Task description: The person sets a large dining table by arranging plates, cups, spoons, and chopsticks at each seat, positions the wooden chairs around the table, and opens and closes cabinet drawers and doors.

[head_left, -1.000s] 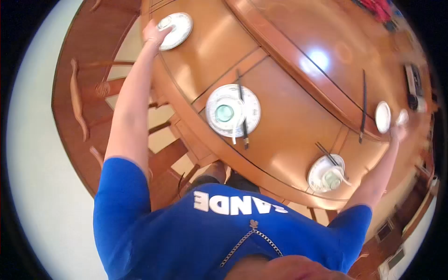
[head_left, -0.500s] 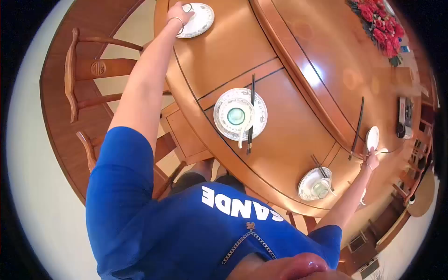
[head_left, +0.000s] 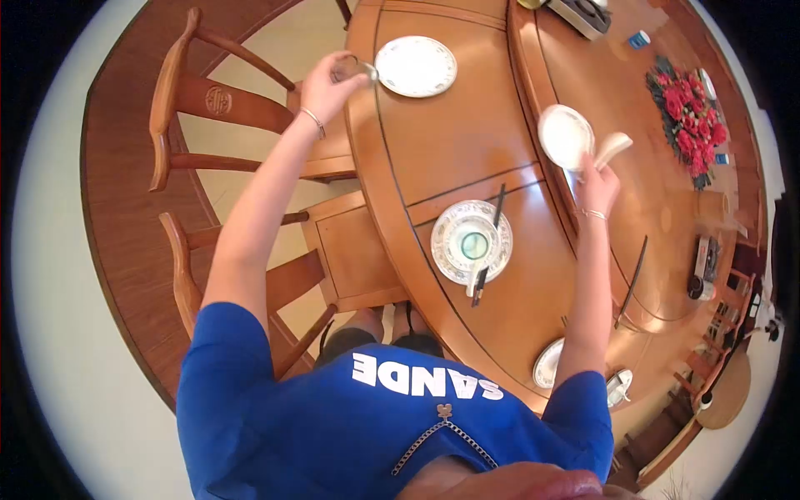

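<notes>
My left hand [head_left: 332, 87], fingers curled, grips a small clear glass [head_left: 360, 73] over the table's edge. Just right of it a patterned white plate [head_left: 417, 67] lies on the wooden table [head_left: 467, 133]. Above the raised turntable's edge, my right hand [head_left: 598, 187] pinches a small white bowl [head_left: 567, 137], tilted so its inside faces me, along with a white spoon [head_left: 615, 148]. Between my arms is a place setting: a plate [head_left: 442, 258] bearing a bowl, a greenish glass [head_left: 474, 246], a spoon and black chopsticks [head_left: 500, 207].
Wooden chairs [head_left: 242, 104] line the table's left side. On the turntable [head_left: 633, 208] are red flowers [head_left: 692, 125] and a portable stove [head_left: 583, 17]. Another chopstick [head_left: 633, 279] lies near its edge. My right forearm partly covers another plate [head_left: 546, 365].
My right hand has come from the far right to the turntable's near edge, carrying the bowl and spoon. My left hand, earlier over the plate, is now beside it with the glass.
</notes>
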{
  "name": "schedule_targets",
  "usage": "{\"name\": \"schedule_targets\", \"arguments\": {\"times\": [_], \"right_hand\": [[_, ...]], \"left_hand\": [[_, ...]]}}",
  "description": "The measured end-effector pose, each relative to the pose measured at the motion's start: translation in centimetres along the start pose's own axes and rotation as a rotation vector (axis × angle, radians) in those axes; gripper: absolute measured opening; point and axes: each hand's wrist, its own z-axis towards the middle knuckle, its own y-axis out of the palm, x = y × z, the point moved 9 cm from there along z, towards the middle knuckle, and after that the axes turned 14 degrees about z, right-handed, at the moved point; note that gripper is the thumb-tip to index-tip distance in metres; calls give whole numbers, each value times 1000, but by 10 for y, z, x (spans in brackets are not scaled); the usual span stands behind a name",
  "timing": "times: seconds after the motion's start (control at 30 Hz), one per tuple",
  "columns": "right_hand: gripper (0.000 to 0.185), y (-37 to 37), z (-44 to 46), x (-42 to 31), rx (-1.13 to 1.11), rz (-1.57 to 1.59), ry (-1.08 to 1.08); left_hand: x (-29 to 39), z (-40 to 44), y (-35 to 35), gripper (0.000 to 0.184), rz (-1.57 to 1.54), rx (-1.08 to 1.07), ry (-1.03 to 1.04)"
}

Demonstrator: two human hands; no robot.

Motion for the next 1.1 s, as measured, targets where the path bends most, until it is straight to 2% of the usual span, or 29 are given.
{"name": "schedule_targets", "arguments": {"times": [0.07,0.1,0.17,0.27,0.3,0.37,0.43,0.6,0.67,0.73,0.87,1.0,1.1], "right_hand": [[25,91,14,32,-142,32,-11],[27,129,27,56,-191,129,35],[27,199,22,65,-231,100,75],[30,265,39,93,-190,-66,-11],[30,282,37,93,-199,-63,-14],[30,304,32,101,-145,-72,46],[30,319,28,102,-143,-74,45],[30,335,41,114,-149,-150,-40],[32,335,36,111,-142,-106,-22],[33,332,34,111,-159,-75,23],[36,319,17,89,-185,-129,-46],[25,297,1,74,-223,-1,36],[20,293,0,65,-294,-175,-36]], "left_hand": [[-9,-14,-4,58,-164,3,7],[-8,-22,-10,56,-48,13,-7],[-21,-27,-8,53,-130,-15,-5],[-28,-39,-18,53,-72,13,45],[-36,-42,-16,53,-97,-32,-16],[-44,-42,-20,54,-113,-26,11],[-48,-38,-26,56,-129,-29,58],[-45,-16,-28,56,-125,21,11],[-29,-1,-23,55,-33,55,87],[-8,16,-8,53,-31,51,116],[17,52,41,51,2,-1,208],[29,74,88,53,75,-41,196],[38,83,109,54,239,-14,245]]}}
